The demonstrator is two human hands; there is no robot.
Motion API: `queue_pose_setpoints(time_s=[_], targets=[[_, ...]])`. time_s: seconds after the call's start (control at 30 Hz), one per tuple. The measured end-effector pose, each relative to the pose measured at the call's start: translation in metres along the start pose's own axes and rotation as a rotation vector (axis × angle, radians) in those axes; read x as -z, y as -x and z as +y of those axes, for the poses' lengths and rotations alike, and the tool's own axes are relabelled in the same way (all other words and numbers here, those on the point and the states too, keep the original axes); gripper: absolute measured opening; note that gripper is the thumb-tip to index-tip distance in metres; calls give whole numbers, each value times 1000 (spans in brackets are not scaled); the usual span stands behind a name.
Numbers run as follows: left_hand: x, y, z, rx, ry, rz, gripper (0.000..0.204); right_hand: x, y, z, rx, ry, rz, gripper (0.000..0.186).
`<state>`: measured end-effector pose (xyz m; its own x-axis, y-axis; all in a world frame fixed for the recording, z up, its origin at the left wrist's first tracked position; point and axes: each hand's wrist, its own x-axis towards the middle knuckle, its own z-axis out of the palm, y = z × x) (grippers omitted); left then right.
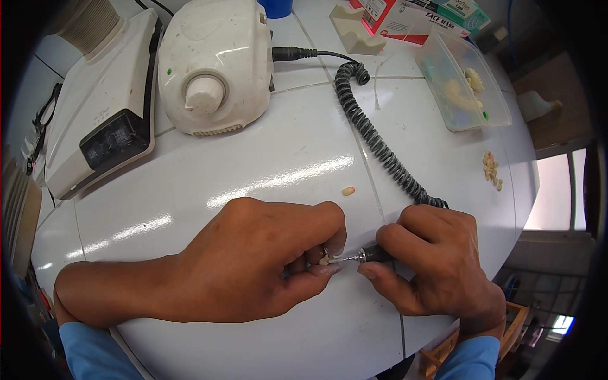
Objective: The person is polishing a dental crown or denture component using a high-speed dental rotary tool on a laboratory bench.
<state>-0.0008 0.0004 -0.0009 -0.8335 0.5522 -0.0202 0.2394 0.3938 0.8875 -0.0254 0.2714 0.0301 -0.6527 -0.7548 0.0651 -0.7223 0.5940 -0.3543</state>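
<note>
My left hand (266, 259) pinches a small cream-coloured, tooth-like piece (325, 259) between thumb and fingers; the fingers hide most of it. My right hand (437, 256) is closed around a rotary handpiece (373, 254), held like a pen with its thin metal bit pointing left. The bit's tip reaches the piece, or very close to it. Pale dust whitens my left thumb tip. From the handpiece's rear, behind my right hand, a black coiled cord (383, 149) runs up to a white control box (215, 69) with a round knob. One loose cream-and-pink false tooth (348, 190) lies beyond my hands.
Several similar small teeth (491, 171) lie in a cluster at the right. Behind them stands a clear plastic tub (459, 117) with pale pieces inside. A white machine with a dark panel (114, 120) stands at left. A beige holder (356, 31) and a face-mask box (405, 22) are at the back.
</note>
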Motion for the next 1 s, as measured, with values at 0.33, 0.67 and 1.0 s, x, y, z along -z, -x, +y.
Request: queue_pose_setpoints(time_s=[0.33, 0.67, 1.0], targets=[[0, -1, 2, -30, -23, 5, 24, -6, 1, 0, 30, 19, 36, 27], [1, 1, 1, -38, -34, -7, 23, 2, 0, 0, -9, -4, -17, 26], [2, 0, 0, -103, -48, 27, 24, 3, 0, 1, -22, -11, -16, 26]])
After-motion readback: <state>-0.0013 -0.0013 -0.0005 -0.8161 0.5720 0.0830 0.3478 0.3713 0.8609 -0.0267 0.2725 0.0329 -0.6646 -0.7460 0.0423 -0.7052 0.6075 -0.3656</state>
